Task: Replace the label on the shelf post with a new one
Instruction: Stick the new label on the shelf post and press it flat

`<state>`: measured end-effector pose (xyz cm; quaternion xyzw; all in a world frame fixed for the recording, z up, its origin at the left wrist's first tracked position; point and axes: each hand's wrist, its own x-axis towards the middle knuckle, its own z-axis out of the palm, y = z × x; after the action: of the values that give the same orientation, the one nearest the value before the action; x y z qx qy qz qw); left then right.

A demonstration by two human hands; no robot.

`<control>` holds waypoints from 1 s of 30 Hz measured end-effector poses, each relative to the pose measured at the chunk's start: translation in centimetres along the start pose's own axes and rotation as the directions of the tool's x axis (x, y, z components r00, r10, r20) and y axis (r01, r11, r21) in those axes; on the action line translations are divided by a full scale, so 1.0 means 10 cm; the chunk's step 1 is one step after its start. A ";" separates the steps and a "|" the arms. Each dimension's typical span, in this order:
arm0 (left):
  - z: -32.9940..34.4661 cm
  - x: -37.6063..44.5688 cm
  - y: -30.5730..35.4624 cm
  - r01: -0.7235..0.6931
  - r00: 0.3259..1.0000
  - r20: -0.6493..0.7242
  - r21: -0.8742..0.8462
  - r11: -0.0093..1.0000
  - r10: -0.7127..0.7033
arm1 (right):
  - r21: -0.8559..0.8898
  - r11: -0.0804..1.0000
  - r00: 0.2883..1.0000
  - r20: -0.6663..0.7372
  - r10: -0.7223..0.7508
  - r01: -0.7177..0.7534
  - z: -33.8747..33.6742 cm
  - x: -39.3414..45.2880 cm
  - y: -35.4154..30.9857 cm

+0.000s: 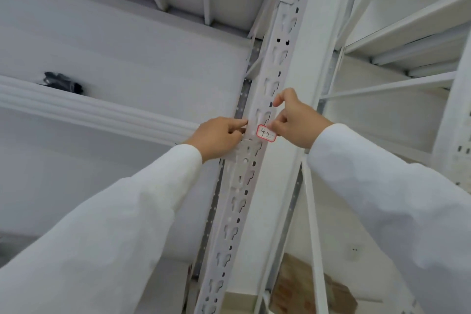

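Note:
A white perforated shelf post (238, 201) runs from the bottom centre up to the top right. On it, at mid-height, sits a small white label (266, 133) with a red border and the handwriting "4-2". My right hand (295, 120) pinches the label's right edge between thumb and fingers. My left hand (219, 136) rests against the post's left edge, index finger pointing at the post just left of the label, and seems to hold a white paper strip (235, 153) below it. Both arms wear white sleeves.
White metal shelves (102, 115) stretch to the left, with a black object (62, 81) lying on one. More white racking (407, 33) stands at the right. A brown cardboard box (313, 288) lies low behind the post.

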<state>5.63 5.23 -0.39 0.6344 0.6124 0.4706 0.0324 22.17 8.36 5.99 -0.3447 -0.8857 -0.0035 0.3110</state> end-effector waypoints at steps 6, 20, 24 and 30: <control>0.01 -0.02 0.04 0.005 0.999 -0.037 -0.021 1.000 -0.005 | -0.031 0.999 0.999 -0.015 0.030 -0.030 0.06 0.11 -0.09; -0.02 -0.02 0.01 -0.009 1.000 -0.023 -0.017 1.000 0.009 | -0.144 0.987 0.997 -0.036 0.066 -0.071 0.19 0.20 -0.18; -0.02 -0.03 0.02 -0.010 1.000 -0.026 -0.013 1.000 0.010 | -0.166 0.983 0.996 -0.038 0.075 -0.081 0.19 0.20 -0.19; -0.03 -0.03 0.02 -0.007 1.000 -0.013 -0.008 1.000 0.007 | -0.200 0.977 0.996 -0.055 0.069 -0.079 0.20 0.18 -0.20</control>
<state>5.64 4.76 -0.25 0.6333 0.6085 0.4772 0.0296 18.82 8.31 5.79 -0.4071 -0.8596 -0.0901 0.2953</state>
